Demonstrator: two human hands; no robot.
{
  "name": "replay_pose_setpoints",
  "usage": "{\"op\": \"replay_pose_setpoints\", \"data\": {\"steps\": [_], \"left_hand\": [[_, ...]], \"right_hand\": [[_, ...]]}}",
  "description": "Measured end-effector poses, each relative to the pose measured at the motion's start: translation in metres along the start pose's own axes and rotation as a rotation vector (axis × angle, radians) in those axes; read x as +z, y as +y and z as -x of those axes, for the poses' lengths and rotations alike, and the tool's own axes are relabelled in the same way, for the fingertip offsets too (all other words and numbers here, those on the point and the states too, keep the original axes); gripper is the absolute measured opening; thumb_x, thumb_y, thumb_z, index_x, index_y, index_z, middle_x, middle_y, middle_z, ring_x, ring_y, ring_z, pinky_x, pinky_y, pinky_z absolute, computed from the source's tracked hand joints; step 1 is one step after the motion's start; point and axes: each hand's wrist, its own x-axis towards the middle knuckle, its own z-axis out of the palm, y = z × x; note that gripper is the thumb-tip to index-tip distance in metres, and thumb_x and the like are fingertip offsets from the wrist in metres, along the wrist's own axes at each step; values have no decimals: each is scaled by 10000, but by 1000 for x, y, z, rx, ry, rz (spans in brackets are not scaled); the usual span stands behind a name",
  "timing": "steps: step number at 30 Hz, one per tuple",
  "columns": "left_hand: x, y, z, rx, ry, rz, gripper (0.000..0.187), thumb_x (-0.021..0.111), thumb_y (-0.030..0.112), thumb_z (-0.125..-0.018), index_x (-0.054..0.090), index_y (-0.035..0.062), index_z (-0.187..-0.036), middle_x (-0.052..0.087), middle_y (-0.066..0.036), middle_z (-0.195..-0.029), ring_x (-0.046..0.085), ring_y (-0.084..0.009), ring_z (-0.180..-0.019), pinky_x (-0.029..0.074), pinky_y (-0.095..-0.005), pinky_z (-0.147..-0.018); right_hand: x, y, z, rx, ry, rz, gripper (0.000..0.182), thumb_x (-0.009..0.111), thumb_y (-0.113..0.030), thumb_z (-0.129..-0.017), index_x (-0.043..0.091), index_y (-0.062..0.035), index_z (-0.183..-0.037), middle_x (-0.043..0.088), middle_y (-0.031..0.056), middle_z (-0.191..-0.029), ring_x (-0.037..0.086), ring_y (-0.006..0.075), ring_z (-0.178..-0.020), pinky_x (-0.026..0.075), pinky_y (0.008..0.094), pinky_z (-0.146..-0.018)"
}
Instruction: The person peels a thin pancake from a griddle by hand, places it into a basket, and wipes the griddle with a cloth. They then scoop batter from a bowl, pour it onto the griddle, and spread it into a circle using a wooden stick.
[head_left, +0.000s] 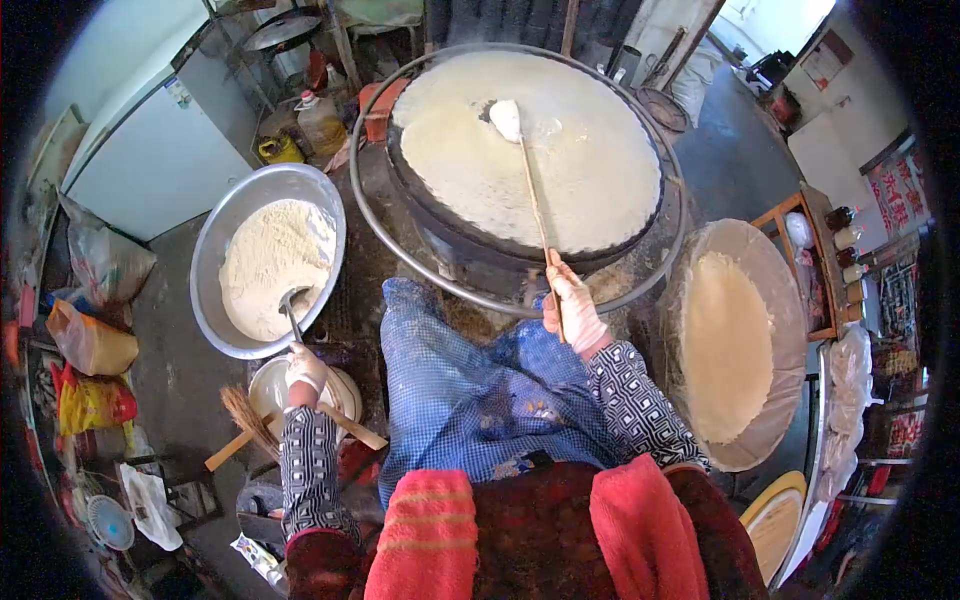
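Note:
My right hand (573, 303), in a whitish glove, is closed round the long wooden handle of a batter spreader (506, 120). The spreader's white, batter-coated head rests near the middle of a large round griddle (397, 158). A thin pale sheet of batter (590, 160) covers most of that griddle, with a small dark bare spot beside the head. My gloved left hand (305, 370) grips the handle of a ladle (290, 300). The ladle's bowl dips into thick cream-coloured batter (275, 250) in a wide metal basin (335, 215); its contents are hidden.
A metal ring (372, 215) surrounds the griddle. Finished flat sheets (728, 345) lie on a round lined tray at right. Below the basin stand a white bucket (345, 395), a wooden stick tool (352, 428) and a straw brush (246, 415). A white freezer (150, 150) is at left.

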Motion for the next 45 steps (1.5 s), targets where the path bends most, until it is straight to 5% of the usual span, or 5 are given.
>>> {"op": "replay_pose_setpoints", "data": {"steps": [14, 38, 40, 42, 45], "left_hand": [[21, -57, 102, 291, 415, 898, 628, 492, 108, -911, 215, -18, -1460, 543, -186, -1261, 608, -300, -1006, 497, -382, -850], [-24, 336, 199, 692, -837, 1518, 127, 552, 124, -938, 553, 23, -1014, 561, -43, -773, 534, -116, -583, 479, -271, -475], [-46, 314, 197, 1281, -211, 1062, 146, 563, 165, -927, 531, 23, -921, 513, -50, -665, 503, -130, -532, 448, -260, -477], [-79, 292, 185, 362, -1387, 2047, 189, 538, 130, -953, 486, -46, -909, 453, 9, -665, 439, -61, -511, 393, -169, -443], [-99, 237, 180, 378, -1702, 2213, 145, 463, 89, -982, 419, -44, -942, 386, 33, -641, 383, -42, -490, 378, -174, -408]], "right_hand": [[21, 67, 83, -94, 83, -251, 510, 565, -322, -949, 386, -235, -1419, 494, 18, -517, 451, 119, -360, 378, 274, -322], [18, 61, 90, -27, -126, -160, 477, 523, -264, -979, 389, -190, -1430, 458, 0, -523, 396, 83, -358, 326, 240, -305], [9, 31, 106, -39, -133, -20, 447, 511, -227, -980, 418, -166, -1413, 449, -23, -561, 391, 58, -372, 311, 219, -305], [-5, 27, 117, -95, -1, 51, 435, 511, -210, -975, 438, -136, -1398, 434, -44, -567, 388, 47, -379, 307, 200, -309], [-48, 18, 119, -179, 148, 42, 426, 515, -225, -975, 453, -116, -1382, 442, -30, -539, 388, 50, -378, 305, 198, -314]]}}
